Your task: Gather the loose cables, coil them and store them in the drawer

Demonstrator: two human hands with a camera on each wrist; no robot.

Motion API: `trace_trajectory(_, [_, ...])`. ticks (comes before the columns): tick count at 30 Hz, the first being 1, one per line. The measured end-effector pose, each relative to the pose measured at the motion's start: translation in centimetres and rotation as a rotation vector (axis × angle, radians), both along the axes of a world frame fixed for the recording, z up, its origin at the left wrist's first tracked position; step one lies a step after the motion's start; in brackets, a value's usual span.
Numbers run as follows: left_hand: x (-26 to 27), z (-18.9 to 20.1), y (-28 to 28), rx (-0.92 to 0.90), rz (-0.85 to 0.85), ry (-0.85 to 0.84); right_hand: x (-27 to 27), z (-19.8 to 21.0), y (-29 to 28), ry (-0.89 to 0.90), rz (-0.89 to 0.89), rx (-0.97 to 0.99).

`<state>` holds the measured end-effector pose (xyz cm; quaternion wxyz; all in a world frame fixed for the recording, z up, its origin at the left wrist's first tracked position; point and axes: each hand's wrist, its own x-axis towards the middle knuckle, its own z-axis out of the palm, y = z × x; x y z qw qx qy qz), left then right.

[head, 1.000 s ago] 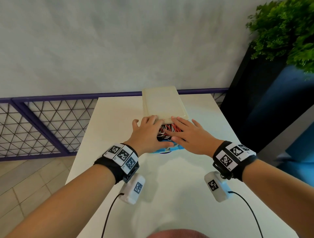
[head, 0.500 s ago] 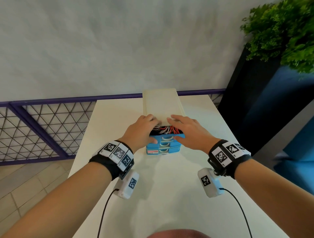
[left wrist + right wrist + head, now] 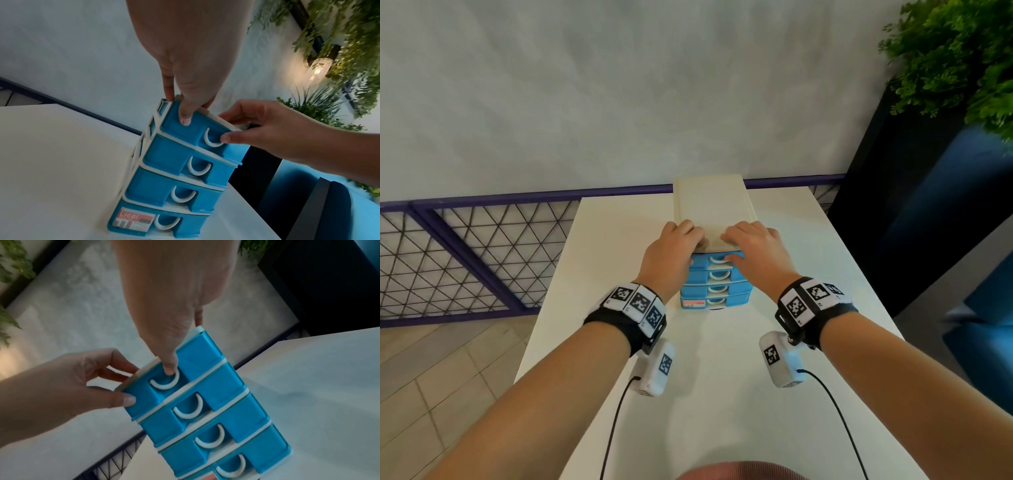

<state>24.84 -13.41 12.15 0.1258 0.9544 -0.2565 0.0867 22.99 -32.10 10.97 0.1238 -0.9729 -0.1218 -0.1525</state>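
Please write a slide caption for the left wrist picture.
Both hands, left and right, hold the closed top drawer of a blue drawer unit.

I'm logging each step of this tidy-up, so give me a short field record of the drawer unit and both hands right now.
unit: blue four-drawer organizer, cream top, on white table
top drawer: pushed in, flush with the others
cables: none in view
left hand: fingers on unit's top, thumb on top drawer front
right hand: fingers on top, thumb at top drawer's handle

— What's worn on the wrists?
— Black bands (image 3: 625, 322) topped with white tiles printed in black square codes, both arms bare.
— Below them?
— A white coded box (image 3: 655, 368) under each wrist, trailing a thin black cable (image 3: 611, 435).
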Motion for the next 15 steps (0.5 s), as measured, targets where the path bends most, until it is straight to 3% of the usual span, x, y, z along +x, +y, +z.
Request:
trace_trajectory(5, [0.1, -0.4, -0.6, -0.02, 0.028, -0.077, 0.4, -0.5, 0.9, -0.081, -0.025, -0.037])
trace_trajectory(9, [0.0, -0.3, -0.7, -0.023, 0.02, -0.082, 0.1, -0.3, 1.1, -0.038, -0.028, -0.054])
trace_trajectory(15, [0.7, 2.1, 1.9, -0.156, -0.129, 0.301, -1.1, 2.4, -0.4, 0.163, -0.024, -0.053])
